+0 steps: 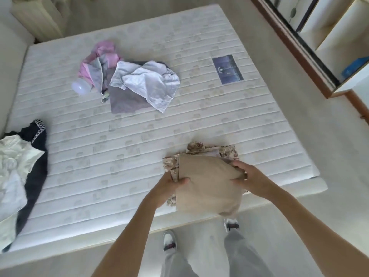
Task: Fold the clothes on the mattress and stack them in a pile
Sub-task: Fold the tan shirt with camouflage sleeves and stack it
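Pale flooring surrounds a bare white quilted mattress point(139, 140) that fills most of the view, with a dark rectangular label point(227, 69) sewn on its far right part. Beyond the mattress's right side stands a wood-framed wardrobe point(299, 48) with open shelves.

On the mattress's left edge lies a heap of unfolded clothes: a dark navy garment point(37, 160) with a checkered trim, partly covered by a crumpled white garment point(14, 166). Toward the mattress's far middle sits a second loose heap, a pink and grey garment point(99, 62) touching a rumpled light lavender-white cloth point(147, 84) that lies over a grey piece point(123, 102). A round translucent white object point(80, 87) rests just beside the pink garment.

At the mattress's near right corner a folded camouflage-patterned garment point(229, 152) lies flat, and a folded beige garment point(207, 188) sits on top of it, its near end overhanging the mattress edge.

Both bare forearms reach forward over that edge. The left hand point(169, 186) grips the beige garment's left side, thumb on top and fingers curled underneath. The right hand point(249, 176) holds its right side likewise, thumb pressed on the top face and fingers wrapped around the edge.

Below the mattress edge, grey trousers and white shoes point(169, 240) stand on the floor.
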